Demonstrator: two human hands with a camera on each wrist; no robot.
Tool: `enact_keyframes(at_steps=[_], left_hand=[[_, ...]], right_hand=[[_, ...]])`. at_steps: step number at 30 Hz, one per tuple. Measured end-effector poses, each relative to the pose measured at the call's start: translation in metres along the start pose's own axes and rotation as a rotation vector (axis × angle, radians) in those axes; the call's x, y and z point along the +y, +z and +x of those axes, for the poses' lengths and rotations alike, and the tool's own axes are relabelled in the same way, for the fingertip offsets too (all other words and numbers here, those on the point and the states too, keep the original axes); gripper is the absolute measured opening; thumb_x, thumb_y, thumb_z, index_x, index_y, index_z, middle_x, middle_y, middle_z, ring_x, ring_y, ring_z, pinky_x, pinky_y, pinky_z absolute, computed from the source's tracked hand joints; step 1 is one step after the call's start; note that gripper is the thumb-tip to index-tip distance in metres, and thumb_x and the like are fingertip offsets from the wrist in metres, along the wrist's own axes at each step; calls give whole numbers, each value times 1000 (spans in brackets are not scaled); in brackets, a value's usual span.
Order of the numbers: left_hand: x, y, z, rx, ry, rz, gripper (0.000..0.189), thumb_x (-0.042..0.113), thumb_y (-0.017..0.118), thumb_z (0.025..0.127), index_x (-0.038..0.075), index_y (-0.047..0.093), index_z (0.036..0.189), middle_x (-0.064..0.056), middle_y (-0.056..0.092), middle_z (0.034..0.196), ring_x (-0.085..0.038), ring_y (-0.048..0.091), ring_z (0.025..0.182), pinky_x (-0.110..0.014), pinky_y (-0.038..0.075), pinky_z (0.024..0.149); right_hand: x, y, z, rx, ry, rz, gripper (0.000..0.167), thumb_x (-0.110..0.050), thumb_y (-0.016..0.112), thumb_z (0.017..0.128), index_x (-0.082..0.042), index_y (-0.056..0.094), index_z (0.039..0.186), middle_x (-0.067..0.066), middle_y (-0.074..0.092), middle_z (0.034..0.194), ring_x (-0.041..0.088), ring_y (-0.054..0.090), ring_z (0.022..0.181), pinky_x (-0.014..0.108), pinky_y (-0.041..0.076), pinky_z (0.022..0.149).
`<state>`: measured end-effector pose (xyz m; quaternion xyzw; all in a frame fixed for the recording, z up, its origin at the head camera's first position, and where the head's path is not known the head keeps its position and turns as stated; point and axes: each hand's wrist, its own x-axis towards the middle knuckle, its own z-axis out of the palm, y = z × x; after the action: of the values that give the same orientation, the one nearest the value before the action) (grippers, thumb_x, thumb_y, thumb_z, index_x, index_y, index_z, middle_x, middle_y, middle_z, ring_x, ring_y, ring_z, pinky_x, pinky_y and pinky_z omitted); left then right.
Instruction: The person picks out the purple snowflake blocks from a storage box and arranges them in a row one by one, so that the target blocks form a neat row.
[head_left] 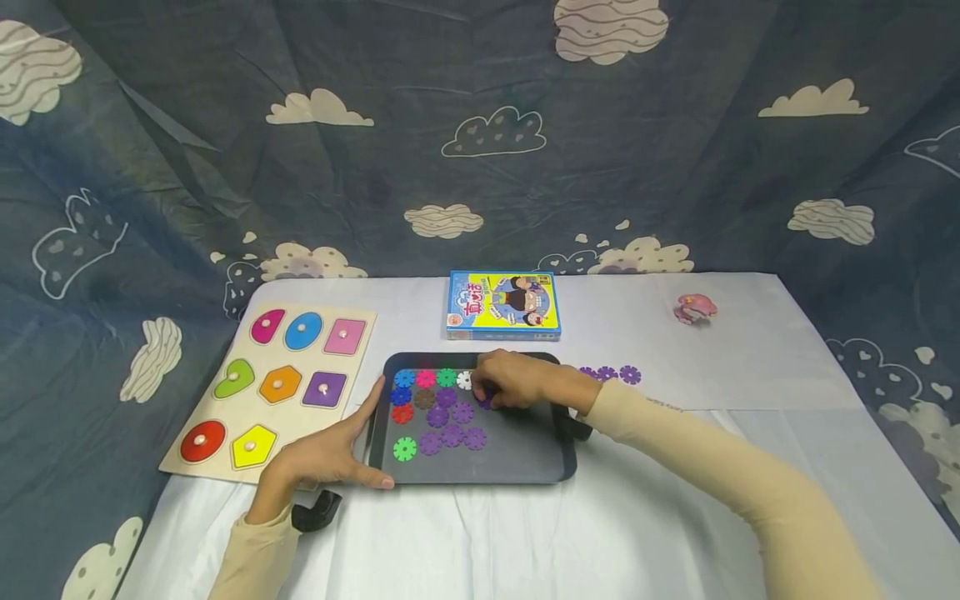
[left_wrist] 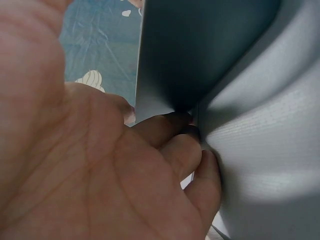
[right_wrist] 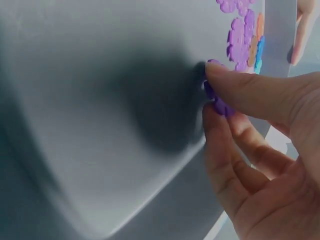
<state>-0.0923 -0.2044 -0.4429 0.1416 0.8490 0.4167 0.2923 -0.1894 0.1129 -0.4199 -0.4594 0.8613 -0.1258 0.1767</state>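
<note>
A dark grey tray (head_left: 517,462) lies on the table with flat notched snowflake discs spread over its left half. My right hand (head_left: 510,379) is over the tray's upper middle, pinching a purple snowflake disc (right_wrist: 223,108) between thumb and fingers close to the tray floor. Beside it are more purple discs (head_left: 452,435), a white disc (head_left: 465,381) and a green disc (head_left: 405,449). My left hand (head_left: 333,452) rests spread against the tray's left side, thumb by the front corner. In the left wrist view its fingers (left_wrist: 182,152) touch the tray's outer wall.
A wooden shape puzzle board (head_left: 288,417) lies left of the tray. Behind the tray is a blue and yellow box (head_left: 504,306). Several purple discs (head_left: 630,375) lie right of the tray, partly behind my right arm. A small pink toy (head_left: 695,308) sits at the back right.
</note>
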Motion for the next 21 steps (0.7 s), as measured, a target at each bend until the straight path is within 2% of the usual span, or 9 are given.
enact_keyframes(at_steps=[9, 21], left_hand=[[2, 1, 0, 6, -9, 12, 142, 33, 94, 67, 27, -12, 161, -16, -6, 169, -45, 5, 154, -68, 16, 120], [2, 1, -1, 4, -11, 0, 142, 32, 94, 67, 29, -13, 161, -16, -7, 169, -44, 3, 154, -67, 14, 120]], right_hand=[[5, -3, -8, -32, 31, 75, 15, -4, 78, 84, -13, 74, 95, -3, 73, 95, 11, 65, 88, 27, 56, 84], [11, -11, -26, 38, 41, 110, 21, -2, 74, 87, -11, 75, 106, 0, 73, 104, 13, 63, 91, 30, 55, 86]])
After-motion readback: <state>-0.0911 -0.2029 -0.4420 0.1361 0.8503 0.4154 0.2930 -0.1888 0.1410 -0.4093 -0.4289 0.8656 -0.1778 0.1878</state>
